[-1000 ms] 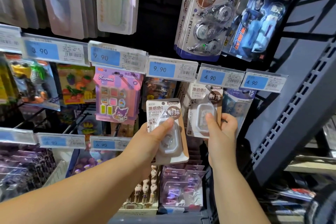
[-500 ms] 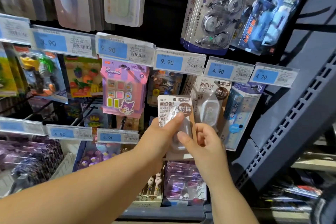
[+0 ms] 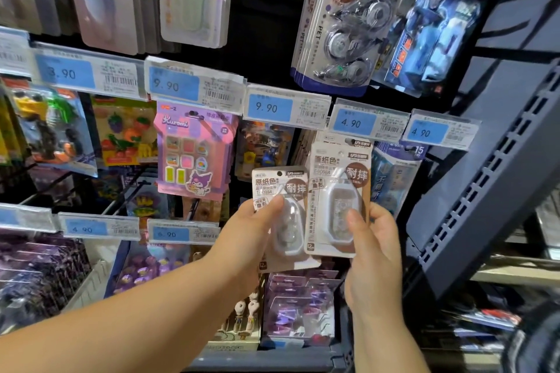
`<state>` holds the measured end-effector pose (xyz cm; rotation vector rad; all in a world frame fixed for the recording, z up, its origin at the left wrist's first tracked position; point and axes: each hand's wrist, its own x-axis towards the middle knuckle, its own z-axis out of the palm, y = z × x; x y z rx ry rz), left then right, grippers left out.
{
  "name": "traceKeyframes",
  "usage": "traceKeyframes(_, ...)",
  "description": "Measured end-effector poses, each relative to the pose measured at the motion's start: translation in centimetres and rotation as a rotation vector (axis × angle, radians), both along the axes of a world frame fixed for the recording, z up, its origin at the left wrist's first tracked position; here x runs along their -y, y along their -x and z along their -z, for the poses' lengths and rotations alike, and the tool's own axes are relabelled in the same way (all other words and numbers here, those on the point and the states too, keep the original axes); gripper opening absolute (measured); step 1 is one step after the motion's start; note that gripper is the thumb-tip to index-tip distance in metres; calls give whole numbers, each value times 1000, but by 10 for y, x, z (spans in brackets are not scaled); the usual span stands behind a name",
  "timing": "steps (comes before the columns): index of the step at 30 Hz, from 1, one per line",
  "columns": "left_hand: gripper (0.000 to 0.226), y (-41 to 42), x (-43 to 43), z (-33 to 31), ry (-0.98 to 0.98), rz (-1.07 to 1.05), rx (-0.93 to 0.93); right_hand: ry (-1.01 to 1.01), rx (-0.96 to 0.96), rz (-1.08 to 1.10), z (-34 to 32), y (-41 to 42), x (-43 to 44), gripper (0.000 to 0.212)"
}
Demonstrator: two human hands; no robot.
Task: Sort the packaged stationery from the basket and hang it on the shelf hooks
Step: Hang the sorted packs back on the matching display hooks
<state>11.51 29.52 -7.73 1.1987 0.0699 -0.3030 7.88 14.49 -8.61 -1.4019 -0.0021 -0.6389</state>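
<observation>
The left grip (image 3: 254, 239) clasps a brown-and-white card pack with a clear blister of white correction tape (image 3: 280, 191), thumb laid across the blister. The right grip (image 3: 375, 248) pinches a second, matching brown-card correction-tape pack (image 3: 336, 188) at its lower right, thumb on the blister. This pack stands upright above that grip, overlapping the first pack's right edge, its top just under a blue 4.90 price label (image 3: 354, 123). Whether it sits on a hook cannot be told.
</observation>
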Motion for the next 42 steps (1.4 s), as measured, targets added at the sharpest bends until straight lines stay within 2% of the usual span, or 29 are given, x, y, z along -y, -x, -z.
traceKeyframes(5, 57, -2, -3, 0, -27, -62, 8, -14, 31, 53, -10, -10, 9, 15)
traceKeyframes(10, 34, -3, -3, 0, -27, -52, 15, 0, 20, 73, -10, -18, 11, 15)
traceKeyframes(16, 57, -4, -4, 0, -50, -54, 43, 17, -26, 104, -12, -33, 10, 17)
traceKeyframes(19, 46, -3, -4, -1, -31, -48, 63, 35, -56, 109, -12, -39, 10, 14)
traceKeyframes(22, 60, -4, -3, -2, -31, -30, 78, 61, -103, 171, -11, -42, 11, 18)
traceKeyframes(25, 55, -5, -3, -2, -23, -28, 98, 116, -178, 276, -14, -42, 11, 33)
traceKeyframes(28, 49, -6, -1, -2, -31, -14, 99, 241, -217, 401, -6, -36, 10, 34)
traceKeyframes(31, 28, -7, 1, -3, -26, -6, 118, 349, -104, 493, 6, -24, 3, 36)
traceKeyframes(33, 24, -6, 3, -5, -15, 19, 139, 394, -53, 426, 8, -17, -4, 31)
traceKeyframes(37, 24, -1, 10, -9, 11, 62, 184, 358, -110, -63, 4, -5, -15, 30)
traceKeyframes(38, 26, -1, 12, -10, 9, 71, 196, 338, -110, -124, 5, -5, -15, 28)
traceKeyframes(42, 33, -3, 18, -9, -18, 135, 245, 258, -22, -95, 4, -2, -14, 24)
